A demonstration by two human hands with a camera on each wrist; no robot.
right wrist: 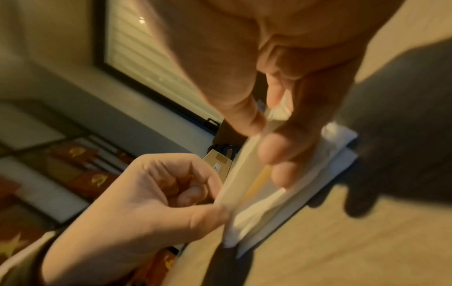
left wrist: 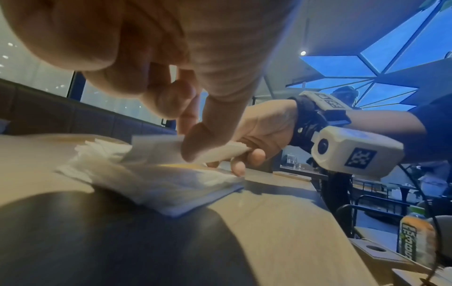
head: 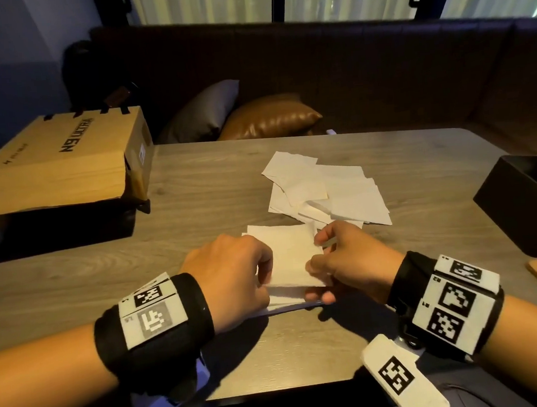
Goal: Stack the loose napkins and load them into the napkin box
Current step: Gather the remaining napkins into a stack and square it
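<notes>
A: Where are the hands?

B: Both are low over the near edge of the wooden surface (head: 214, 188). The left hand (head: 234, 273) pinches the left edge of a small napkin stack (head: 292, 259), thumb and curled fingers closed on it. The right hand (head: 345, 261) has its grip on the right edge of the same stack, fingertips above and below the top sheets.

A: Is the stack lying flat?

B: Its lower sheets rest on the surface. The left wrist view shows the top napkin (left wrist: 215, 152) lifted a little between the fingers of both hands, and the right wrist view shows the layers fanned apart on the left side.

A: And the rest of the napkins?

B: A loose napkin pile (head: 320, 189) lies spread and overlapping just beyond the hands, near the middle of the surface.

A: The napkin box?

B: A black napkin box (head: 517, 203) sits at the right edge, well apart from the stack, with something white showing inside.

A: Anything else?

B: A cardboard box (head: 61, 158) stands at the far left, and two cushions (head: 253, 114) lie on the bench behind.
</notes>
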